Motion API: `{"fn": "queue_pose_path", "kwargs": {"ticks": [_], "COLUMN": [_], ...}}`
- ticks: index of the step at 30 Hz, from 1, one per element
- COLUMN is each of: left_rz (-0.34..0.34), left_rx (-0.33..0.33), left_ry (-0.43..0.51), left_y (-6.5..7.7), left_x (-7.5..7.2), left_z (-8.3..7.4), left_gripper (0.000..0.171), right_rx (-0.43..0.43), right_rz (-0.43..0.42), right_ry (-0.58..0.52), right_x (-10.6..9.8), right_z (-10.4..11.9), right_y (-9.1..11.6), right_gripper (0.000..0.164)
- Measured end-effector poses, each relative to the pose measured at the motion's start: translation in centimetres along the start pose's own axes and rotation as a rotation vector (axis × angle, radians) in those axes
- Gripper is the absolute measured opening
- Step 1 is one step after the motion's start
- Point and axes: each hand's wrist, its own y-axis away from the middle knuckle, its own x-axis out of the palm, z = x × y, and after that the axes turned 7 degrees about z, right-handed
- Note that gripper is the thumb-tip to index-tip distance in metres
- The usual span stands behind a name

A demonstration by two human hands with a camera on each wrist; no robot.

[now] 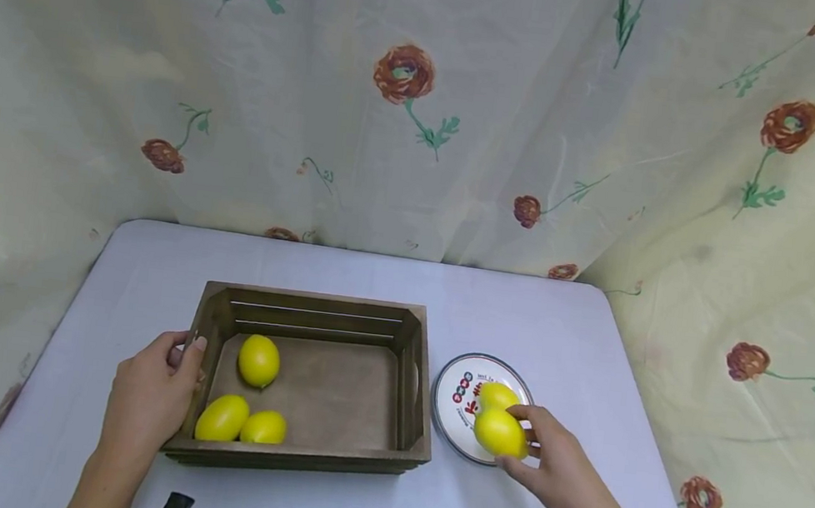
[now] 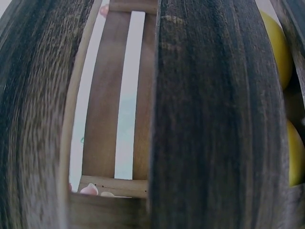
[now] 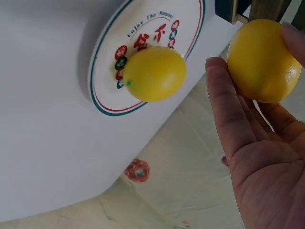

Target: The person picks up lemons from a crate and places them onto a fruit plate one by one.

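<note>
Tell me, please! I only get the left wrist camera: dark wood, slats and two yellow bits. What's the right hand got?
Observer: The right hand holds a yellow lemon.
Operator: Ooh! Is there another lemon near it?
Observer: Yes, a second lemon lies on the white plate.
Operator: Cool! Any more anywhere?
Observer: Yes, three lemons lie inside the wooden crate.
</note>
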Motion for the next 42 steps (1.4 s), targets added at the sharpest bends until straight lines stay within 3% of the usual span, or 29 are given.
{"fn": "queue_pose_path", "kwargs": {"ticks": [16, 30, 42], "left_rz": [0.014, 0.006, 0.023], "left_rx": [-0.007, -0.005, -0.01], "left_ry": [-0.009, -0.002, 0.007], "left_y": [0.2, 0.0, 0.0], "left_x": [0.0, -0.2, -0.1], "left_z": [0.6, 0.3, 0.1], "left_gripper": [0.05, 0.049, 0.051], "right_rx": [0.134, 0.193, 0.205], "right_rz": [0.014, -0.003, -0.01], "right_ry": [-0.005, 0.038, 0.107], "right_x": [2.7, 4.2, 4.2], "right_z": [-2.3, -4.8, -5.3], "right_y": [-0.9, -1.9, -2.2], "right_gripper": [0.062, 0.061, 0.061]}}
